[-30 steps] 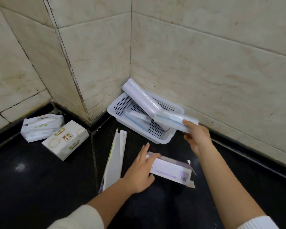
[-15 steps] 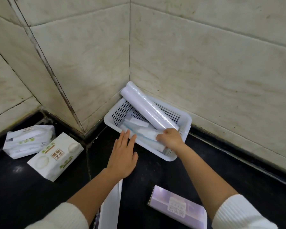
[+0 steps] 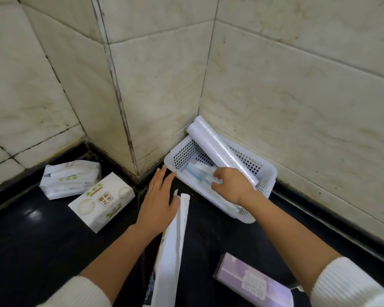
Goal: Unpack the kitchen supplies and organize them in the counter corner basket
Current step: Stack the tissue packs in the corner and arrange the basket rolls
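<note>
Right hand [image 3: 233, 185] fingers curled on packet [image 3: 200, 173] in basket [image 3: 268, 173]; left hand [image 3: 157, 198] – flat, spread.

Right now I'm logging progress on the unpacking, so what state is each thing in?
Basket: upright in the wall corner, partly filled.
Long roll: slanted across the basket, far end on the rim.
Blue-white pack: lying in the basket, right hand on it.
Left hand: open, flat, beside the basket.
White carton: opened, on the counter.
Purple box: lying flat, outside the basket.
Two tissue packs: sealed, outside the basket.
</note>
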